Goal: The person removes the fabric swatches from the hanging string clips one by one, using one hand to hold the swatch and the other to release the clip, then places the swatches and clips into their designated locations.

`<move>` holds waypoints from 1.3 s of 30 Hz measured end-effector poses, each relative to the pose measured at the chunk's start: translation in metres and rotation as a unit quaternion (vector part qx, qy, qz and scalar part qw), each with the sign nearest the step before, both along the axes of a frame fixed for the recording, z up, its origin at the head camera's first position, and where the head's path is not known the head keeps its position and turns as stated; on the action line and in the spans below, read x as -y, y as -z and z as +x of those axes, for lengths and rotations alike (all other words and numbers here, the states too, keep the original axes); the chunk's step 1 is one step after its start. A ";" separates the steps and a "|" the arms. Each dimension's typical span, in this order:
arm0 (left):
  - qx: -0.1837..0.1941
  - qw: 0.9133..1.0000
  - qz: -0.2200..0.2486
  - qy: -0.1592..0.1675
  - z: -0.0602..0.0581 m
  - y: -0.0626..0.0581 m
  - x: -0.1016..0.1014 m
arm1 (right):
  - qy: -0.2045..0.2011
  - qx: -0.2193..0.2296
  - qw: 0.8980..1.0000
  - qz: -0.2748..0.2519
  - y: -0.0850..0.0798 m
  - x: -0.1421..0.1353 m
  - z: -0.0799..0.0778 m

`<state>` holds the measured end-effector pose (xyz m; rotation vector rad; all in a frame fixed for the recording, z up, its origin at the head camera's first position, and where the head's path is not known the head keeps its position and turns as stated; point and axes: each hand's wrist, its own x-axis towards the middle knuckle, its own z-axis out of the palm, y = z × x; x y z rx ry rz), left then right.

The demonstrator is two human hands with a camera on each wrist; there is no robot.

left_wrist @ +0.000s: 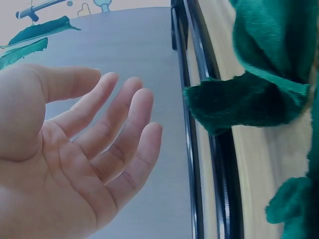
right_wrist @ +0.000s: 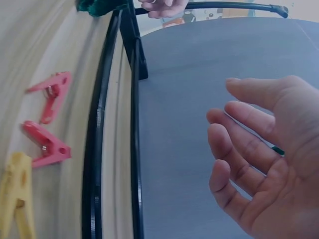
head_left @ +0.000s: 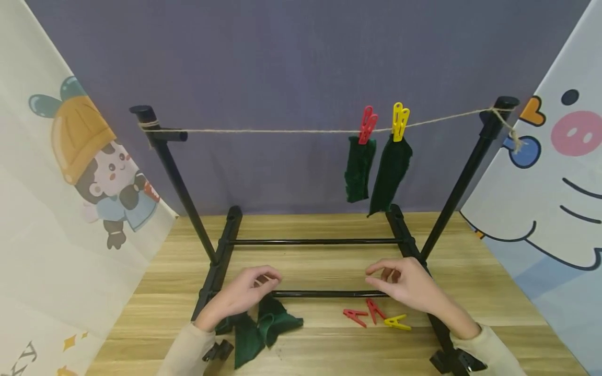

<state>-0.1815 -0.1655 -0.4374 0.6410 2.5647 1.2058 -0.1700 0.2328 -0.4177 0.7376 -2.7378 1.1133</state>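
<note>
My left hand (head_left: 249,288) hovers over the near left of the black frame with loosely bent fingers and nothing in them. Just below it, crumpled dark green cloth pieces (head_left: 249,339) lie on the table. On the other side, my right hand (head_left: 406,284) is likewise bare, thumb and fingers apart, above the frame's near bar. In front of it lie two red clothespins (head_left: 355,316) and a yellow clothespin (head_left: 397,322). Two green cloth strips hang from the string (head_left: 263,131): one under a red clothespin (head_left: 368,125), the other under a yellow clothespin (head_left: 400,122).
The string runs between a left post (head_left: 178,183) and a right post (head_left: 463,183) of the black stand. Low crossbars (head_left: 315,242) join its feet above the wooden table (head_left: 320,269). A grey backdrop stands behind, with printed cartoon panels at both sides.
</note>
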 end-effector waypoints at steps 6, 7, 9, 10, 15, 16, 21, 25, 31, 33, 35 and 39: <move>-0.012 1.000 0.006 -0.001 -0.005 -0.008 -0.005 | 0.003 -0.022 1.000 -0.004 -0.012 -0.003 -0.005; -0.016 1.000 0.007 -0.001 -0.006 -0.009 -0.006 | 0.004 -0.023 1.000 -0.004 -0.014 -0.004 -0.006; -0.020 1.000 0.011 -0.002 -0.008 -0.012 -0.008 | 0.008 -0.025 1.000 0.000 -0.019 -0.005 -0.008; -0.022 1.000 0.015 -0.003 -0.009 -0.014 -0.009 | 0.011 -0.025 1.000 0.002 -0.022 -0.005 -0.008; -0.035 0.999 0.026 -0.016 -0.012 -0.021 -0.016 | 0.017 -0.042 0.999 0.018 -0.040 -0.007 -0.011; -0.038 0.999 0.028 -0.018 -0.013 -0.023 -0.017 | 0.017 -0.046 0.999 0.019 -0.043 -0.007 -0.012; -0.048 0.998 0.034 -0.021 -0.017 -0.028 -0.024 | 0.013 -0.066 0.997 0.024 -0.058 -0.009 -0.014; -0.055 0.997 0.047 -0.021 -0.020 -0.032 -0.028 | 0.004 -0.080 0.997 0.023 -0.068 -0.010 -0.016; -0.062 0.995 0.069 -0.026 -0.025 -0.039 -0.033 | -0.005 -0.126 0.992 0.031 -0.081 -0.011 -0.019; -0.063 0.995 0.071 -0.026 -0.026 -0.041 -0.035 | -0.003 -0.139 0.990 0.033 -0.087 -0.011 -0.019; -0.065 0.995 0.075 -0.026 -0.028 -0.042 -0.037 | -0.003 -0.147 0.989 0.032 -0.092 -0.011 -0.019; -0.073 0.994 0.075 -0.030 -0.030 -0.046 -0.042 | -0.006 -0.156 0.987 0.030 -0.102 -0.011 -0.019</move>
